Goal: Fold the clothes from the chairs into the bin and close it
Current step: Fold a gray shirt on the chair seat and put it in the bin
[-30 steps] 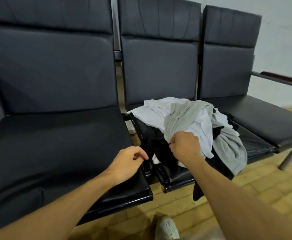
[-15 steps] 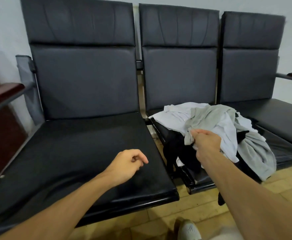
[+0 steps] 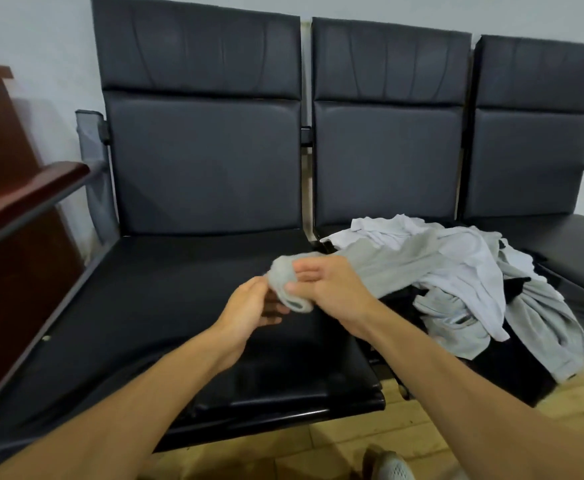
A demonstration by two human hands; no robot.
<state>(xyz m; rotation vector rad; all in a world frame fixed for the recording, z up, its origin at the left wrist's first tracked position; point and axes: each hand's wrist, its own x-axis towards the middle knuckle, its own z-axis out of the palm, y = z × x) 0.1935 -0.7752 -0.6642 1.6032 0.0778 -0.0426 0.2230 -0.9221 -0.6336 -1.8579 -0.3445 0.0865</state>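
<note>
Brown wood caps the armrest [image 3: 24, 195] at the left edge of the frame, beside the bare left seat [image 3: 166, 306]. Over that seat's right part, the left hand [image 3: 249, 310] curls its fingers up against the bunched end of the grey garment [image 3: 387, 268]; I cannot tell whether they pinch it. Just to the right, the right hand [image 3: 332, 289] grips that bunch between thumb and fingers. The garment trails right into the pile of clothes [image 3: 449, 313] on the middle seat, tangled with a white garment [image 3: 463, 258]. Pulling it left may drag the white piece along and tip the pile. The black garment [image 3: 512, 372], hanging over the seat's front edge at lower right, could then slide onto the floor [image 3: 352, 441]. No bin shows in frame.
</note>
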